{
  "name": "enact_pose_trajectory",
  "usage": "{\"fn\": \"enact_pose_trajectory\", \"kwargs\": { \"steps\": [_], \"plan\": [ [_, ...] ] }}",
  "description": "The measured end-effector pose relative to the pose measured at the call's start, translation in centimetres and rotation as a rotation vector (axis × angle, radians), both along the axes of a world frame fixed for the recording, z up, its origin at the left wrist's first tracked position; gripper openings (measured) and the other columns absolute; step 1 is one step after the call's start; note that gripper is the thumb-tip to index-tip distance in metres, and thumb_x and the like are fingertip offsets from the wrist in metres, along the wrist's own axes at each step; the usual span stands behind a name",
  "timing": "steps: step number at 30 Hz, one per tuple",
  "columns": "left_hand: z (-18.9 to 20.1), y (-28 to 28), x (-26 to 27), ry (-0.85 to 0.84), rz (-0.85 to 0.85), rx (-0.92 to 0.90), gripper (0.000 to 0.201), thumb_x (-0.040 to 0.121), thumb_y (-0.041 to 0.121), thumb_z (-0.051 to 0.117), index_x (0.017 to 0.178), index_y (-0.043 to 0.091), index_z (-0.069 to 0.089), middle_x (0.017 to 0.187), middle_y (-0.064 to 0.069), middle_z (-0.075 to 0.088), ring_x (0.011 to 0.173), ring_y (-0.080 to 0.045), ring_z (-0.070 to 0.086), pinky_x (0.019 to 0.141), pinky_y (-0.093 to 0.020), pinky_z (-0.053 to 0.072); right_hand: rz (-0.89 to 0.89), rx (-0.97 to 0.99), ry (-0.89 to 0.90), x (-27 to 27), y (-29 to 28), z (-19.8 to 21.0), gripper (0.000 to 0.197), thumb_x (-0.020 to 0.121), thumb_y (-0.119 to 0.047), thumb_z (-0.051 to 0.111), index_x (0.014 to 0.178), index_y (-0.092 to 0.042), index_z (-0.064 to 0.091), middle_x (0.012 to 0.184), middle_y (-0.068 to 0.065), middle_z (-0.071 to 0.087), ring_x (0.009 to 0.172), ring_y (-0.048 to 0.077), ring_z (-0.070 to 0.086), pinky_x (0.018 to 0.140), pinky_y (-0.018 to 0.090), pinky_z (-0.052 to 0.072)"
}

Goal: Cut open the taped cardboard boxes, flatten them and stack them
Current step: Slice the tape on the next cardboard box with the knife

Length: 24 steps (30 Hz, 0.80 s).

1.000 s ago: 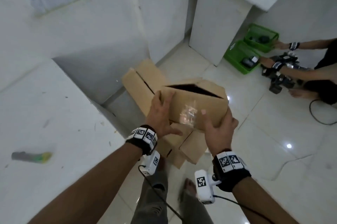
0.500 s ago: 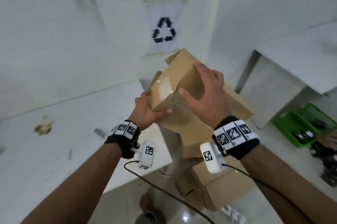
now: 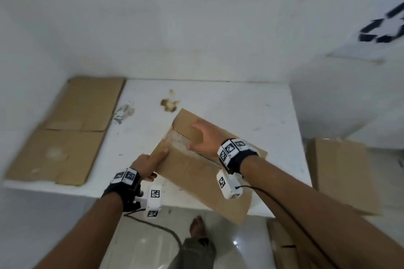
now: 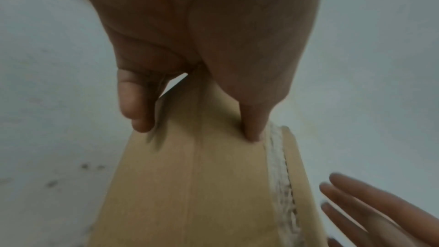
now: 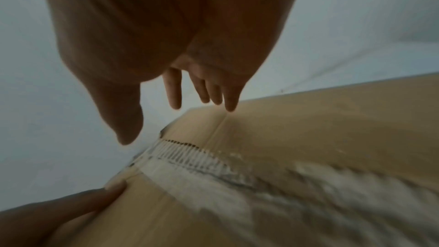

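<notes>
1. Both hands are working on one cardboard box (image 3: pixel 196 172) that is lying collapsed on the white table (image 3: pixel 251 113), its near end overhanging the front edge.
2. The left hand (image 3: pixel 145 164) is gripping the box's left edge: the wrist view is showing the thumb (image 4: pixel 136 104) curling onto one face while a finger (image 4: pixel 253 119) is pressing the other, so the cardboard is sitting pinched between them.
3. The right hand (image 3: pixel 204 138) is lying spread and flat over the top panel, fingers straight and holding nothing; whether the palm is pressing down or just hovering is hard to tell through the blur.
4. A strip of torn tape (image 5: pixel 190 159) is running along the seam between the two hands, its ragged edge suggesting this box is already cut open.
5. Judging progress: flattened cardboard (image 3: pixel 65 137) is already lying on the table's far left, well apart from the hands, so at least one box is looking finished.
6. This box is seeming nearly flat and is probably waiting to be pressed down and moved onto that pile.
7. More cardboard (image 3: pixel 343 176) is standing off the table's right side, apparently still waiting, so the job is looking roughly midway.
</notes>
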State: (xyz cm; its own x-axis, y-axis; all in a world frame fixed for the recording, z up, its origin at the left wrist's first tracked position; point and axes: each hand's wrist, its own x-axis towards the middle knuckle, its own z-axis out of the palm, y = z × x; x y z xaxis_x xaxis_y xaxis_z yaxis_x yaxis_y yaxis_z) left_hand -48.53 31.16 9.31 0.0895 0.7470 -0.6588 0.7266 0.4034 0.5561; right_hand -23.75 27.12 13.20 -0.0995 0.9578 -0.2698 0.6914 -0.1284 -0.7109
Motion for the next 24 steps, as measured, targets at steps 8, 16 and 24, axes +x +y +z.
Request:
{"fn": "enact_pose_trajectory", "kwargs": {
  "steps": [8,16,24],
  "plan": [
    [-5.7,5.0,-3.2,0.157,-0.085,0.092,0.082,0.068,0.087,0.053,0.108,0.016,0.06,0.1,-0.006,0.069,0.077,-0.025,0.071,0.076,-0.042,0.058,-0.608,0.088,-0.086,7.6,1.2,-7.7,0.008,0.089,-0.018,0.068,0.089,-0.01,0.072,0.097,0.007,0.073,0.09,0.024,0.065,0.087,0.039,0.053],
    [-6.6,5.0,-3.8,0.175,-0.11,0.203,0.053,0.085,0.075,0.058,0.096,0.023,0.059,0.092,0.001,0.066,0.085,-0.02,0.063,0.067,-0.034,0.045,-0.167,-0.599,-0.387,12.4,4.0,-13.5,0.069,0.078,-0.048,0.082,0.126,-0.008,0.054,0.118,0.013,0.063,0.104,0.032,0.064,0.084,0.036,0.053],
    [-6.3,4.2,-2.9,0.215,-0.07,0.158,0.06,0.082,0.082,0.052,0.094,0.024,0.059,0.089,-0.002,0.067,0.083,-0.024,0.065,0.068,-0.035,0.047,0.129,-0.559,-0.471,15.2,4.6,-13.7,0.043,0.075,-0.037,0.086,0.103,-0.014,0.063,0.074,-0.001,0.064,0.059,0.02,0.067,0.047,0.024,0.049]
  ]
}}
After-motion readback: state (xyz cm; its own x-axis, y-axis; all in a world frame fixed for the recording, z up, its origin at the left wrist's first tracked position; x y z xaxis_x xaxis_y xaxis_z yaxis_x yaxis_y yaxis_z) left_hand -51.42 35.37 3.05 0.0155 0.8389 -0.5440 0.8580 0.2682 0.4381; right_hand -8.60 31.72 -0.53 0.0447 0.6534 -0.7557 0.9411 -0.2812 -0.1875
